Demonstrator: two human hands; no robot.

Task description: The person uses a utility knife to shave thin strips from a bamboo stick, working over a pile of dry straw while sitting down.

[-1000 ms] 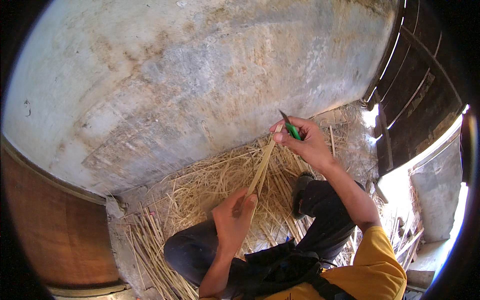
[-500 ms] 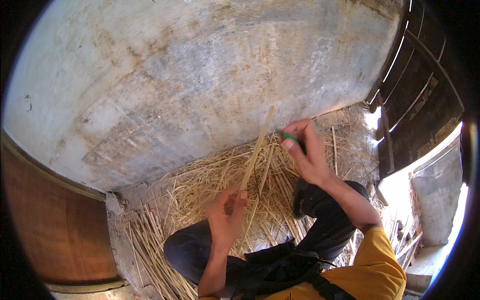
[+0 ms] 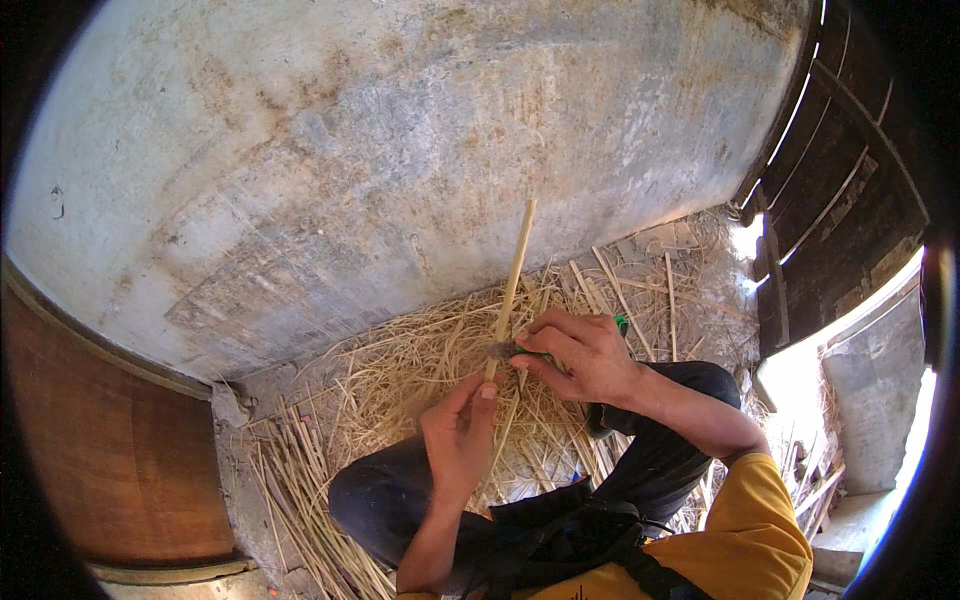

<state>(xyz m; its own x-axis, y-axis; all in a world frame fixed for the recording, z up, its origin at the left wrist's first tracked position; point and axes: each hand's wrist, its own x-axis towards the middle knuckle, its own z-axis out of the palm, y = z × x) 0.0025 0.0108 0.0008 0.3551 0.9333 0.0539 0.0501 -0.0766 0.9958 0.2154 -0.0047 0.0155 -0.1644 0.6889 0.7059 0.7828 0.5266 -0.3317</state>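
Note:
My left hand (image 3: 460, 425) pinches a pale bamboo strip (image 3: 515, 270) near its lower part, between thumb and fingers. From there the strip stands up and leans slightly right, its far end in front of the wall. My right hand (image 3: 580, 355) is closed around a small green-handled knife (image 3: 532, 355). Its greyish blade is blurred and meets the strip just above my left fingers. A bit of the green handle shows behind the right hand, while most of it is hidden in the palm.
Thin bamboo shavings (image 3: 400, 370) cover the floor before my folded legs (image 3: 385, 490). A bundle of long strips (image 3: 305, 490) lies at the left. Beyond rises a stained wall (image 3: 400, 180); a brown wooden panel (image 3: 110, 440) stands left, dark boards (image 3: 850, 170) right.
My right hand has come left and down with the knife, bringing its blade against the bamboo strip. The strip stands a little more upright in my left hand.

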